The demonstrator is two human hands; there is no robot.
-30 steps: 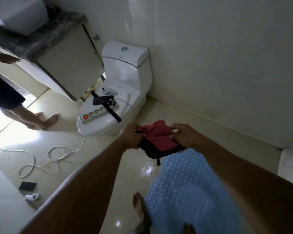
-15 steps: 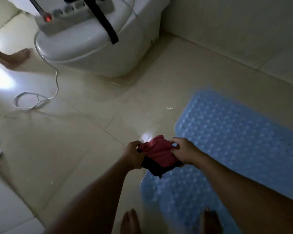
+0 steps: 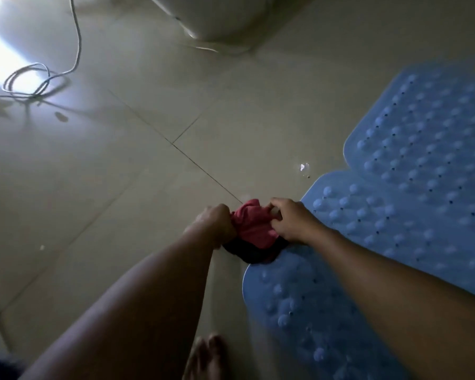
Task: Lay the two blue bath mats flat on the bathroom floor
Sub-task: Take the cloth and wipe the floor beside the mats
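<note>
We grip a bunched red and black cloth (image 3: 254,231) between our left hand (image 3: 213,223) and right hand (image 3: 291,219), the fingers of both closed on it. The 2 blue mats lie on the tiled floor (image 3: 121,187) to our right: 1 mat (image 3: 428,160) farther off, the other mat (image 3: 299,311) nearer, by our bare foot (image 3: 206,355). A white cable (image 3: 33,80) coils at the upper left.

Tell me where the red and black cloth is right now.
In the head view the red and black cloth sits low centre, bunched between the left hand and right hand, over the near blue bath mat's left edge.
</note>
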